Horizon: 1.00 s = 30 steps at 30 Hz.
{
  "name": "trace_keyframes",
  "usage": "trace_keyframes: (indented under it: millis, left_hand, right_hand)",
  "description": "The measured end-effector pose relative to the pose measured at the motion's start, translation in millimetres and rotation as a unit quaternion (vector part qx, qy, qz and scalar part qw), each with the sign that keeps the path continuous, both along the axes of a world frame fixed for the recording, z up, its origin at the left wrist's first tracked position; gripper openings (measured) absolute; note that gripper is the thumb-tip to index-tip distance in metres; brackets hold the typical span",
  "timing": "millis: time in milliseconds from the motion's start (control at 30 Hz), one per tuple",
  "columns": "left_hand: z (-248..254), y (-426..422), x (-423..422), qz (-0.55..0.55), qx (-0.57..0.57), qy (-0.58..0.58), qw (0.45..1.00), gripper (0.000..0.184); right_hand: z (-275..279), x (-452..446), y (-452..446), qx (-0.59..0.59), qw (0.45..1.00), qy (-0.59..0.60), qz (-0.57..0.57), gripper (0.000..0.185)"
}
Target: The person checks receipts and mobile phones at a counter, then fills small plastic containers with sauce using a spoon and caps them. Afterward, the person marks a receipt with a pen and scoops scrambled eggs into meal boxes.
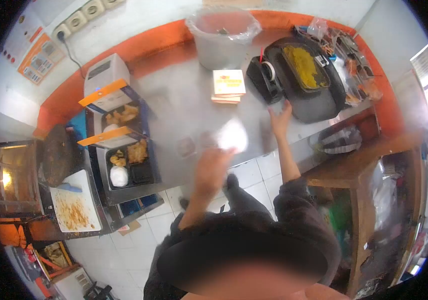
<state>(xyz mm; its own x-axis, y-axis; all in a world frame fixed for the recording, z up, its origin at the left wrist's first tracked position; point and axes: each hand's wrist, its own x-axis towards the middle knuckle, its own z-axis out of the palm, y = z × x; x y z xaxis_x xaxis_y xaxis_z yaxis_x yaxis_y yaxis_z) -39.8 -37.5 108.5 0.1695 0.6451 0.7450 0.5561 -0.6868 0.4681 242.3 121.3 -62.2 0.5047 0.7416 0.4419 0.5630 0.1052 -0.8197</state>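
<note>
The left hand (213, 167), blurred by motion, is out over the worktop (169, 107) with its fingers closed on a glaring white piece (233, 136), possibly paper, which sits at the fingertips, above the steel and in front of a stack of small white boxes (229, 83) printed in red and yellow. The right hand (280, 119) has its fingers spread and grasps nothing that can be made out; it is right by the near end of a black tape dispenser (264, 85) (whether skin meets plastic there, I cannot tell). The dispenser carries a white roll of tape (270, 71) and stands just left of a large black tray (306, 107), on which a dish of yellow-green food (304, 65) rests, and a jumble of packets (356, 75) fills the corner beyond. Behind the stacked boxes stands a large bucket (219, 52) lined with clear plastic. Towards the left end of the worktop are two open meal boxes with orange-edged flaps: the nearer one (141, 175) shows a white mound, golden-brown fried pieces and smaller chunks in its black compartments, and the farther one (122, 116) shows similar browned pieces. Left of them lies a white chopping board (78, 202) strewn with brown crumbs, a blue-handled knife (69, 187) at its far edge. To the right, below worktop level, is a wooden shelf unit (359, 200).
</note>
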Motion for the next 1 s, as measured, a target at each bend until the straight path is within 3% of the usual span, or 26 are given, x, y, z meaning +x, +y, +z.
trace_keyframes:
  millis: [33,67,133,167,233,333,467,533,633,667,733,767,833,967,1000]
  left_hand:
    - [2,17,37,-0.071,0.055,-0.034,0.995,0.033]
    - [9,32,70,-0.108,0.066,-0.094,0.987,0.031]
    - [-18,61,126,-0.089,-0.154,-0.199,0.964,0.025]
    - [-42,78,142,-0.084,-0.165,-0.195,0.963,0.025]
    - [-102,103,162,-0.010,-0.414,-0.137,0.900,0.027]
    - [-171,115,177,0.062,-0.357,-0.031,0.932,0.029]
    - [-136,145,204,0.068,-0.406,0.056,0.910,0.029]
    - [-138,161,221,0.069,-0.470,0.110,0.873,0.037]
    - [-130,150,223,0.042,-0.531,0.097,0.841,0.041]
    - [-126,140,218,0.043,-0.527,0.100,0.843,0.041]
    - [-123,90,203,0.097,-0.337,0.048,0.935,0.041]
    - [-124,66,192,0.095,-0.336,0.050,0.936,0.041]
    - [-132,19,178,0.007,-0.460,0.036,0.887,0.037]
    - [-141,-72,188,-0.140,-0.457,0.065,0.876,0.034]
    - [-129,-93,201,-0.177,-0.505,0.049,0.843,0.031]
  right_hand:
    - [-2,14,18,0.016,0.997,-0.069,0.022,0.078]
    - [-14,26,42,0.006,0.997,-0.067,0.026,0.078]
    - [-50,39,82,0.099,0.989,-0.017,0.112,0.091]
    - [-22,33,76,0.008,0.996,-0.010,0.084,0.090]
    - [-13,41,82,-0.005,0.995,-0.028,0.098,0.087]
    - [39,45,85,-0.029,0.991,-0.101,0.086,0.083]
    - [83,41,79,-0.148,0.979,-0.105,0.089,0.082]
    - [59,33,74,-0.140,0.982,-0.090,0.084,0.081]
    - [35,36,55,-0.121,0.986,-0.065,0.093,0.079]
    - [31,39,43,-0.067,0.991,-0.090,0.073,0.076]
    - [49,44,5,-0.006,0.994,-0.091,0.062,0.065]
    - [49,49,-18,-0.004,0.994,-0.090,0.060,0.065]
    - [42,65,-72,0.011,0.997,0.019,0.075,0.056]
    - [20,88,-216,-0.080,0.994,-0.015,0.074,0.024]
    - [16,88,-255,-0.100,0.992,-0.012,0.077,0.018]
